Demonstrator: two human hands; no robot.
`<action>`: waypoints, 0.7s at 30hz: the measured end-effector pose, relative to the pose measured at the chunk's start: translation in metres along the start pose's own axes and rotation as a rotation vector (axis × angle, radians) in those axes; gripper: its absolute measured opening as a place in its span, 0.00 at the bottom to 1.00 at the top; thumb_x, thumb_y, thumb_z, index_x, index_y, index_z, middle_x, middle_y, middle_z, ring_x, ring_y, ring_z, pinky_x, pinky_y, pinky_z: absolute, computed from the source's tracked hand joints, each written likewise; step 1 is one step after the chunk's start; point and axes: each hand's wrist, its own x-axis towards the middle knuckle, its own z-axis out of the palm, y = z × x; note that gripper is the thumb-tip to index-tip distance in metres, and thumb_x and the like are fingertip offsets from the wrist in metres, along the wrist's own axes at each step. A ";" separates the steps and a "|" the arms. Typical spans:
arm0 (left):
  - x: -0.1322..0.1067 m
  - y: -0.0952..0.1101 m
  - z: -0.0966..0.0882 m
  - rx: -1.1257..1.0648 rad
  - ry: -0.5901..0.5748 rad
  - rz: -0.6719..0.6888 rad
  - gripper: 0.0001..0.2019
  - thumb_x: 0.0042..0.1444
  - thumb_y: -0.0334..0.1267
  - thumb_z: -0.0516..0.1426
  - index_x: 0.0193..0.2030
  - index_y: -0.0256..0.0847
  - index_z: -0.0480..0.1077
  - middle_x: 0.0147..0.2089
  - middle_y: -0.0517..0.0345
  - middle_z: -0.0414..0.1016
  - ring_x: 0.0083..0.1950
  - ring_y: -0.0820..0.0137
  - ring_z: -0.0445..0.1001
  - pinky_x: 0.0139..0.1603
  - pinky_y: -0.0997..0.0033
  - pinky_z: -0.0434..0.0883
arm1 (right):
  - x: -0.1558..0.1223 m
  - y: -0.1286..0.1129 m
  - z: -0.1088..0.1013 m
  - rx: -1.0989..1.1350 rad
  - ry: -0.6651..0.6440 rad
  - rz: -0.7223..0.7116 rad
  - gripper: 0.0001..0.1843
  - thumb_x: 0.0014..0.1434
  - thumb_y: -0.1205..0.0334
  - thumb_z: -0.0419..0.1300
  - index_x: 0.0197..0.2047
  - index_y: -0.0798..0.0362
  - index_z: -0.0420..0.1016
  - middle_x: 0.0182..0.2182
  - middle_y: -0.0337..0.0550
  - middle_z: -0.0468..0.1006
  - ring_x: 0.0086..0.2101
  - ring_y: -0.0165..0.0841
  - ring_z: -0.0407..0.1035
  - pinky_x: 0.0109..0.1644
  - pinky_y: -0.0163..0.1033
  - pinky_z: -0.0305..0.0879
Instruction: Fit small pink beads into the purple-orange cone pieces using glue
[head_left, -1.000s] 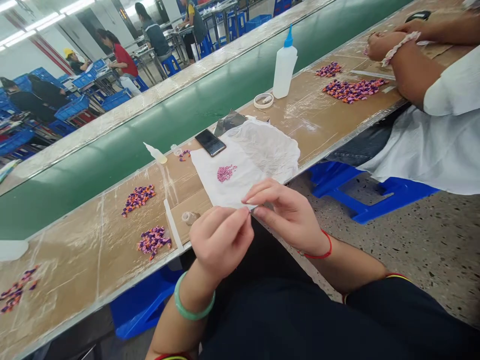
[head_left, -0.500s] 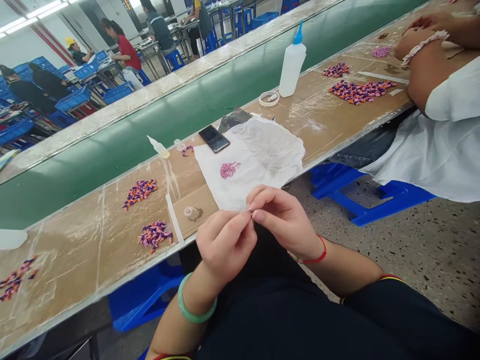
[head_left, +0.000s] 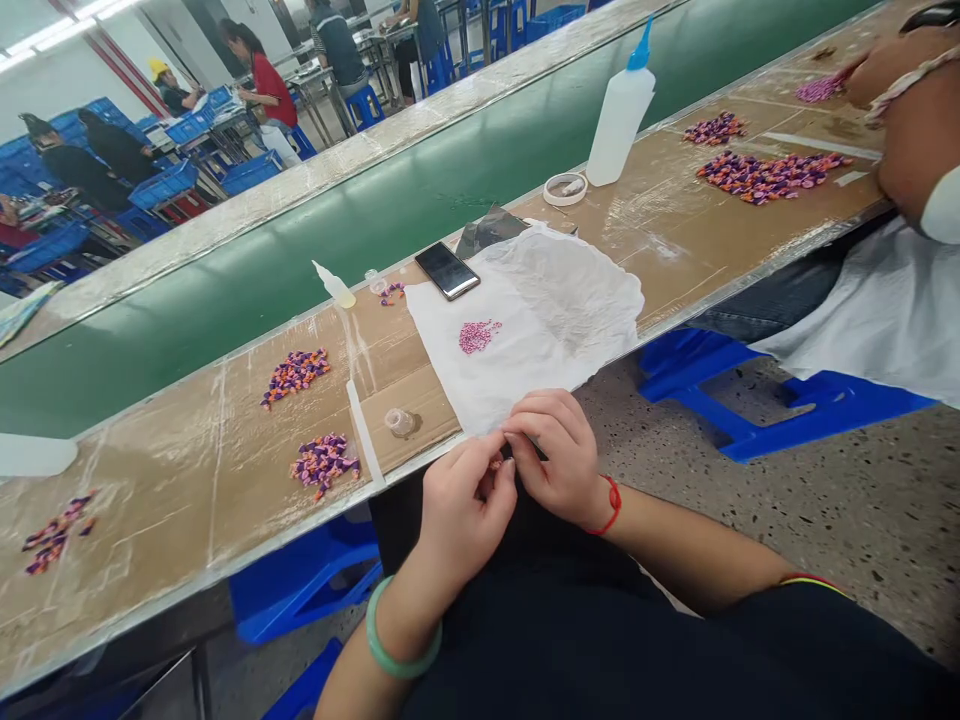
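My left hand and my right hand meet in front of my lap, just off the table's near edge. Fingers of both are closed in a pinch with the tips touching. A small pinkish piece shows in part between my left fingers; its kind is too small to tell. Whatever my right fingertips hold is hidden. Beyond them a white cloth carries a small heap of tiny pink beads. A small clear pot stands to the left of the cloth.
Heaps of purple and orange pieces lie on the brown table. A phone, a small dropper bottle, a tape roll and a large blue-tipped bottle stand farther back. A co-worker's arm is at right.
My hands have shifted slightly down, and my right fingers have curled in closer. A pinkish bit now shows in my left hand. The view has turned a little.
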 end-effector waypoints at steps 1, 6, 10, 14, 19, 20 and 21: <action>0.000 -0.001 0.000 -0.027 -0.006 -0.014 0.11 0.62 0.30 0.54 0.48 0.37 0.75 0.28 0.60 0.73 0.25 0.75 0.68 0.26 0.76 0.67 | 0.000 0.002 0.002 -0.018 0.006 -0.022 0.10 0.63 0.74 0.55 0.43 0.50 0.67 0.35 0.44 0.74 0.38 0.37 0.68 0.44 0.46 0.68; 0.002 -0.004 -0.006 -0.129 0.061 -0.119 0.09 0.61 0.30 0.56 0.44 0.37 0.77 0.30 0.59 0.77 0.25 0.75 0.70 0.27 0.77 0.68 | 0.010 0.008 0.003 0.103 -0.073 0.001 0.07 0.66 0.72 0.52 0.39 0.50 0.64 0.33 0.43 0.70 0.36 0.35 0.66 0.41 0.43 0.66; 0.008 -0.006 -0.020 -0.068 0.115 -0.151 0.06 0.62 0.32 0.57 0.37 0.38 0.77 0.27 0.59 0.76 0.25 0.74 0.70 0.27 0.75 0.67 | 0.024 0.006 -0.002 0.231 -0.209 0.011 0.07 0.69 0.68 0.51 0.38 0.49 0.63 0.31 0.41 0.69 0.35 0.35 0.66 0.38 0.41 0.65; 0.013 -0.004 -0.033 0.021 0.111 -0.010 0.07 0.62 0.30 0.57 0.35 0.38 0.75 0.26 0.61 0.73 0.25 0.75 0.68 0.27 0.76 0.64 | 0.034 0.005 -0.004 0.243 -0.323 -0.082 0.07 0.70 0.67 0.52 0.38 0.50 0.64 0.31 0.42 0.70 0.34 0.34 0.65 0.38 0.41 0.65; 0.012 -0.003 -0.039 0.155 0.116 0.114 0.08 0.64 0.29 0.55 0.35 0.38 0.74 0.27 0.60 0.72 0.24 0.76 0.65 0.27 0.75 0.63 | 0.044 0.001 -0.007 0.179 -0.428 -0.147 0.07 0.69 0.68 0.53 0.38 0.50 0.65 0.31 0.42 0.72 0.34 0.36 0.66 0.38 0.41 0.65; 0.011 -0.003 -0.040 0.177 0.111 0.130 0.08 0.64 0.29 0.55 0.35 0.38 0.74 0.27 0.60 0.72 0.24 0.76 0.65 0.27 0.75 0.63 | 0.045 0.000 -0.008 0.166 -0.441 -0.148 0.07 0.69 0.69 0.53 0.38 0.50 0.66 0.31 0.42 0.72 0.34 0.36 0.66 0.38 0.41 0.65; 0.010 -0.004 -0.041 0.196 0.109 0.146 0.08 0.64 0.29 0.54 0.35 0.38 0.73 0.27 0.60 0.72 0.24 0.76 0.65 0.27 0.75 0.63 | 0.046 -0.001 -0.008 0.155 -0.451 -0.148 0.07 0.69 0.69 0.53 0.37 0.50 0.66 0.31 0.42 0.72 0.34 0.36 0.66 0.38 0.41 0.65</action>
